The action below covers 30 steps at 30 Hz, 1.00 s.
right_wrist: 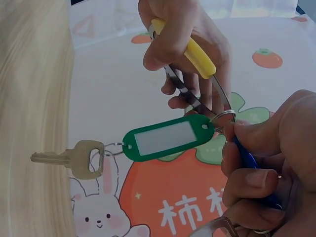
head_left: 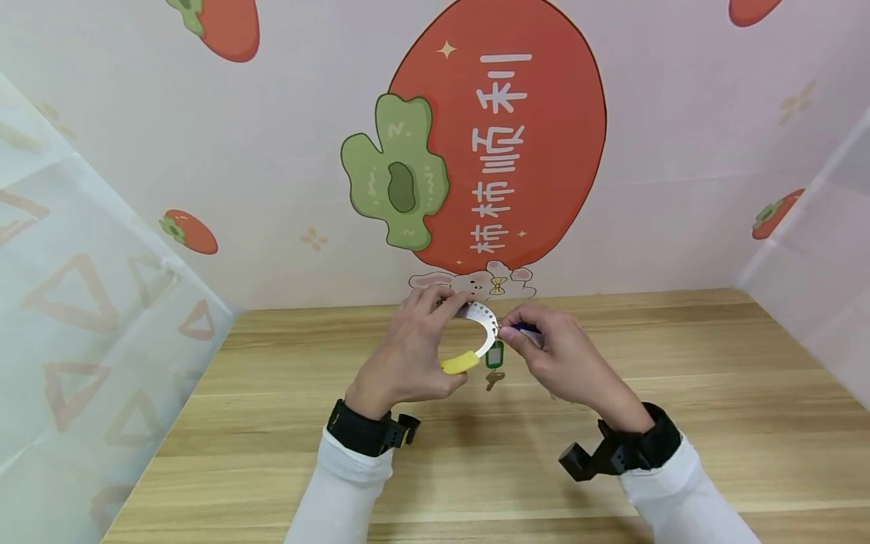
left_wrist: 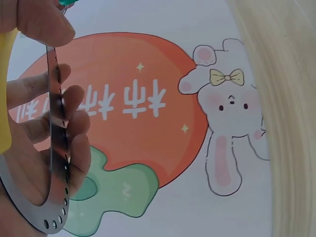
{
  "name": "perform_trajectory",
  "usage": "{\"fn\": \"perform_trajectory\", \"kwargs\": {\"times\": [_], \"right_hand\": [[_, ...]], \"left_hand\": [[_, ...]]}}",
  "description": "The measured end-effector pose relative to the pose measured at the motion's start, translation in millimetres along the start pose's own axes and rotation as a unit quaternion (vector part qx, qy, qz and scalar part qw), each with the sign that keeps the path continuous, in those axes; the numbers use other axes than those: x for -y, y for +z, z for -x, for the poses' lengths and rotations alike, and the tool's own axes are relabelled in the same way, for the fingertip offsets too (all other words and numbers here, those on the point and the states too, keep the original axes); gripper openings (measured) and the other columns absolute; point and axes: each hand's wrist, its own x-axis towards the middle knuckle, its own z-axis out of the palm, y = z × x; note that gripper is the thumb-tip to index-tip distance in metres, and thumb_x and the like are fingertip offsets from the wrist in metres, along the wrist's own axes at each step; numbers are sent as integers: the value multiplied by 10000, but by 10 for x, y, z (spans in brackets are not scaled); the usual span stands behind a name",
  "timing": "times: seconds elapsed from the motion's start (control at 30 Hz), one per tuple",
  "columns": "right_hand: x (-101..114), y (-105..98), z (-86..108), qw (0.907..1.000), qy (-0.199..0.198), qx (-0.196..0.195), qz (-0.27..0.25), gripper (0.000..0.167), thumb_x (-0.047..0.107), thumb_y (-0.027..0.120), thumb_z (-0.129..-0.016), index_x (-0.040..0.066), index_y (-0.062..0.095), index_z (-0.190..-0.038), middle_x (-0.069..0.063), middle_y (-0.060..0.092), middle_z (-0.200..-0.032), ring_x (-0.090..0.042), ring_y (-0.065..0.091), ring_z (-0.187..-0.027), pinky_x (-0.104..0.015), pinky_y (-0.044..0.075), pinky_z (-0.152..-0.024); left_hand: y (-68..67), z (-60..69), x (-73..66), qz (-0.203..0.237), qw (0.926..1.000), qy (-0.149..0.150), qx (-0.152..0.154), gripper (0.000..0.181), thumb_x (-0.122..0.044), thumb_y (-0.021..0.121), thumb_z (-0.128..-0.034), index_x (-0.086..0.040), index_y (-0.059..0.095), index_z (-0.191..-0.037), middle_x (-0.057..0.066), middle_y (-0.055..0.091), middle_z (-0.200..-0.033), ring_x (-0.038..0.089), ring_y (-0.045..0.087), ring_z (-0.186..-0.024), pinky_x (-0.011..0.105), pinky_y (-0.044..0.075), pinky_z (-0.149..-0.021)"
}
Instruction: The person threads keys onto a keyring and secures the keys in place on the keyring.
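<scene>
1. Head view: the wooden counter [head_left: 224, 453] spreads beneath your work, from nine o'clock round to three.
2. Your left hand [head_left: 411, 351], toward eight o'clock of the curved metal band [head_left: 491, 325], holds it, thumb at the yellow grip [head_left: 460, 363] and fingers at the twelve o'clock side.
3. Your right hand [head_left: 564, 355], at three o'clock of the band, is pinched narrow on a blue item [right_wrist: 247, 155], mostly hidden by your fingers.
4. The band is up off the counter between your hands, with holes along its upper right curve. It looks stiff, thin and fairly light; bare metal may slip, so the yellow grip at six o'clock seems your surest hold.
5. The green tag [right_wrist: 168, 138] hangs at the band's four o'clock. It looks like light, hard plastic; steady it by its long edges.
6. The key [right_wrist: 86, 159] dangles at the tag's six o'clock, rigid and prone to swing; take its broad head.
7. The small wire ring [right_wrist: 226, 113] touches your right fingertips. You'd likely find it springy; whether it's threaded through a hole, I can't tell.
</scene>
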Motion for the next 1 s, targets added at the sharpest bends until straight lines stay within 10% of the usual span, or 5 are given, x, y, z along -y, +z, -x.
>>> {"fn": "perform_trajectory", "kwargs": {"times": [1.0], "right_hand": [[-166,-90,-13,9926,-893,509,-640,144,-8,651,-959,126,701,-976,53,562,-805,-90,409,-548,-236,370,-496]], "left_hand": [[-28,15,7,609,9981,-4,96,821,-173,859,-589,-164,592,-1365,-6,513,-1163,172,489,-1095,406,456,-914]]}}
